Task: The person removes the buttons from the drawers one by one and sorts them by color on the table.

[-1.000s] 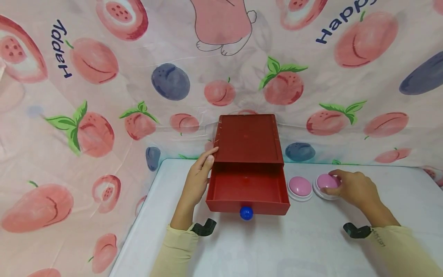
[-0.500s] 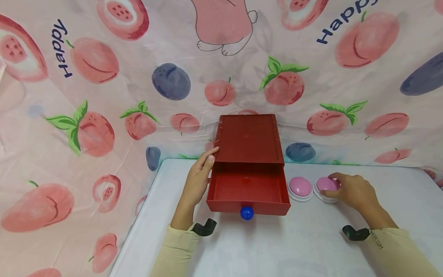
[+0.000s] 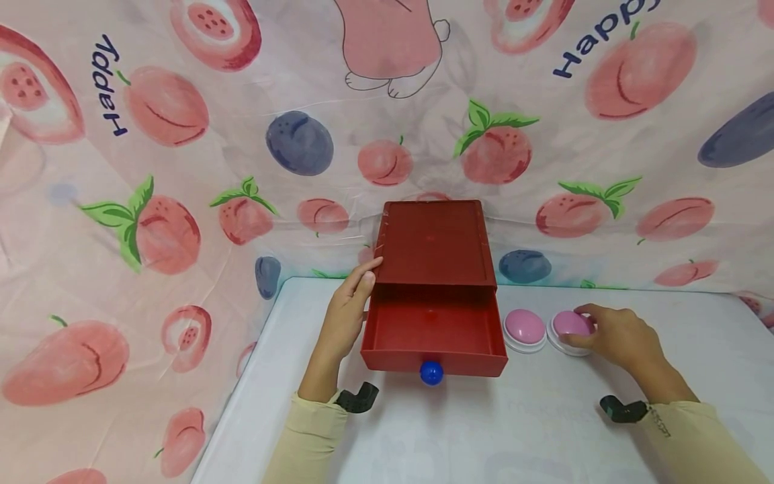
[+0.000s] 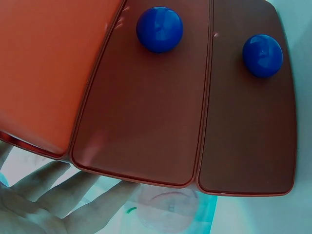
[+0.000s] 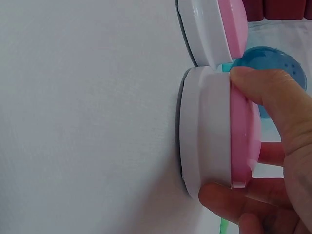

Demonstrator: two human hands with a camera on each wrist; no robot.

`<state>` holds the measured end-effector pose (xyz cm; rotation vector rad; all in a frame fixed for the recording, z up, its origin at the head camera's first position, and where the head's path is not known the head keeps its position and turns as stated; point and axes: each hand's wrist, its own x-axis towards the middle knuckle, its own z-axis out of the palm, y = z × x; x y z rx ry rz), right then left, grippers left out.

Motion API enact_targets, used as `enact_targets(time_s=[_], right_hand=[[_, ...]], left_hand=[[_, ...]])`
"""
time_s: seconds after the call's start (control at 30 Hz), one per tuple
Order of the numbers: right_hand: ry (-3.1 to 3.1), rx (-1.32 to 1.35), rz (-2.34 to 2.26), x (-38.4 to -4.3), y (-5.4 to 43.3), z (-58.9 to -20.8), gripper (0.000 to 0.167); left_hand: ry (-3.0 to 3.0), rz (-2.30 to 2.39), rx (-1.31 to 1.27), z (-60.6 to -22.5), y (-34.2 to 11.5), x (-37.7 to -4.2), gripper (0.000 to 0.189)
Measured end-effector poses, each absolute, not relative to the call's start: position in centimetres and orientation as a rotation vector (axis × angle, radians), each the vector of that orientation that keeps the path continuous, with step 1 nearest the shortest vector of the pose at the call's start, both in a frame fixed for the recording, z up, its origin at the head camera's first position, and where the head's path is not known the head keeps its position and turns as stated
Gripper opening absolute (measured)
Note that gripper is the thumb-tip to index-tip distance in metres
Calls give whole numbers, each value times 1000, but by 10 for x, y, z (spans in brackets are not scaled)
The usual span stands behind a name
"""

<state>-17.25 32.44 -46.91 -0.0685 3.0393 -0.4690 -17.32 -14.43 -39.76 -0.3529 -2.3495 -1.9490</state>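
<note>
A red drawer cabinet (image 3: pixel 432 242) stands at the back of the table, its top drawer (image 3: pixel 431 329) pulled out and bare inside. The left wrist view shows two pushed-in drawers with blue knobs (image 4: pixel 160 29). My left hand (image 3: pixel 342 319) rests along the cabinet's left side, fingers extended. Right of the drawer sit two round push lights with pink domes and white bases. With thumb and fingers, my right hand (image 3: pixel 625 339) pinches the outer push light (image 3: pixel 571 324), which rests on the table; the inner push light (image 3: pixel 525 327) lies between it and the drawer.
A white table (image 3: pixel 459 430) carries everything. Behind it and at the left hangs a cloth (image 3: pixel 417 154) printed with peaches and blueberries. Black wrist mounts (image 3: pixel 358 397) stick out from both sleeves. The open drawer juts out toward the front.
Almost nothing differs. The right hand keeps its hold on the outer push light with only a tiny shift; the left hand stays at the cabinet's side.
</note>
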Motion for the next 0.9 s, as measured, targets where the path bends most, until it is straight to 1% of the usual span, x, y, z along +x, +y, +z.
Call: enact_targets(time_s=[0.13, 0.17, 0.27, 0.4, 0.5, 0.7, 0.9], right_hand=[[3040, -66, -430, -170, 326, -465, 90], [3050, -65, -419, -169, 326, -463, 89], [3128, -59, -406, -164, 323, -457, 77], [3285, -82, -468, -157, 310, -443, 50], [3348, -133, -543, -150, 294, -427, 43], [3412, -315, -724, -132, 259, -396, 39], [3404, -600, -963, -111, 226, -374, 32]], left_hand=[[-2351, -1945, -346, -398, -144, -174, 39], [-2350, -1947, -346, -398, -144, -174, 40], [-2348, -1956, -348, -398, -144, -174, 40], [-2346, -1958, -350, -397, -144, -174, 39], [-2346, -1952, -345, -398, -145, -174, 39], [-2346, -1951, -351, -398, -145, -174, 39], [-2337, -1962, -362, -398, -144, -174, 40]])
